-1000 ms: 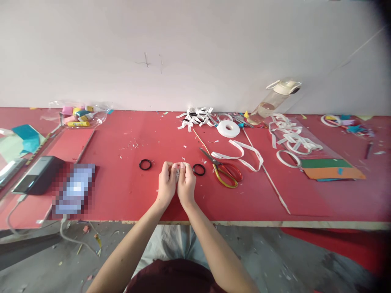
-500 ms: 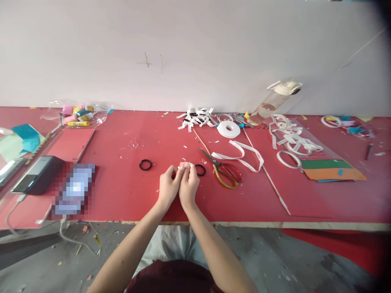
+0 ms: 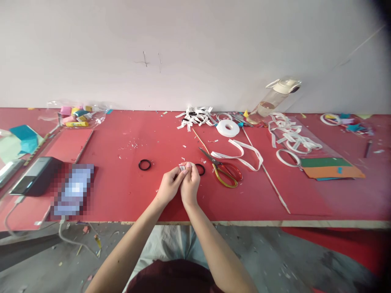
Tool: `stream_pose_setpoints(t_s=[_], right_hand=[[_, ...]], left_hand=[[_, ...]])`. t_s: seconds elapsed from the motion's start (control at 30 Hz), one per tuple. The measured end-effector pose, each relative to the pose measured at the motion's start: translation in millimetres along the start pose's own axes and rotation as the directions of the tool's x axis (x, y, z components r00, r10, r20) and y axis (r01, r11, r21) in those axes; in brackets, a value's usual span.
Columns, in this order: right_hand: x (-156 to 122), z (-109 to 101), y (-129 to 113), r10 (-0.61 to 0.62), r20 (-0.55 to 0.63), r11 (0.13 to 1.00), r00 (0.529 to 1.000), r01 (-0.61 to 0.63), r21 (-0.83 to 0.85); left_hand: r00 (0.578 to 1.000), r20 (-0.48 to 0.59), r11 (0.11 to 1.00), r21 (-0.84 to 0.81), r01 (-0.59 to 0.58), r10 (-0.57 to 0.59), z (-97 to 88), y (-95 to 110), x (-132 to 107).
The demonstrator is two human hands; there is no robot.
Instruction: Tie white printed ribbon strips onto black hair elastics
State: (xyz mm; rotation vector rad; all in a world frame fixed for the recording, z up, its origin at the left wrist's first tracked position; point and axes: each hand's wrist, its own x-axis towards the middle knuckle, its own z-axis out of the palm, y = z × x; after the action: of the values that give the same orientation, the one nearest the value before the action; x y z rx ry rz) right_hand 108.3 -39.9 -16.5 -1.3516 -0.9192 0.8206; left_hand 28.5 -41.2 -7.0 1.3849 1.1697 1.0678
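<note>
My left hand (image 3: 168,186) and my right hand (image 3: 190,187) meet low over the red table, thumbs and fingertips pressed together. Between them shows a small white piece of printed ribbon (image 3: 182,167), pinched by both hands; most of it is hidden by fingers. A black ring (image 3: 139,165), like a hair tie, lies left of my hands. Another black ring (image 3: 204,169) is just right of my right hand, partly covered by it. Scissors (image 3: 215,162) with red and yellow handles lie slightly open further right, beside a long loop of white printed ribbon (image 3: 226,157).
Behind are a white ribbon roll (image 3: 221,129), a heap of white ribbon pieces with black bits (image 3: 195,118) and a tilted bottle (image 3: 269,106). More white ribbons (image 3: 288,132) and coloured sheets (image 3: 324,164) lie right. A phone (image 3: 75,189) and a black device (image 3: 38,175) sit left.
My fingers have shifted: the right thumb now lies over the fingertips, and the printed face of the small white ribbon piece has come into view. Things on the table stay put.
</note>
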Motion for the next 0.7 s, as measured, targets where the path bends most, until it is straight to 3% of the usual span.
stream_pose_setpoints(t_s=[0.23, 0.47, 0.57, 0.7], right_hand=[[0.4, -2.0, 0.7, 0.024, 0.018, 0.999, 1.000, -0.024, 0.023], [-6.7, 4.4, -0.2, -0.182, 0.048, 0.971, 0.982, 0.187, -0.148], [-8.4, 5.9, 3.7, -0.220, 0.084, 0.947, 0.972, 0.234, -0.220], [-8.6, 4.6, 6.8, -0.223, 0.152, 0.935, 0.963, 0.255, -0.245]], left_hand=[[0.999, 0.017, 0.993, 0.107, -0.047, 0.045, -0.9, 4.9, -1.9], [0.976, -0.210, 0.999, -0.020, 0.049, -0.052, 2.2, 9.9, -1.7], [0.953, -0.301, 0.997, 0.059, 0.049, -0.029, 2.3, 10.9, -2.2], [0.941, -0.337, 0.984, 0.178, 0.027, 0.035, 1.0, 12.9, -4.2]])
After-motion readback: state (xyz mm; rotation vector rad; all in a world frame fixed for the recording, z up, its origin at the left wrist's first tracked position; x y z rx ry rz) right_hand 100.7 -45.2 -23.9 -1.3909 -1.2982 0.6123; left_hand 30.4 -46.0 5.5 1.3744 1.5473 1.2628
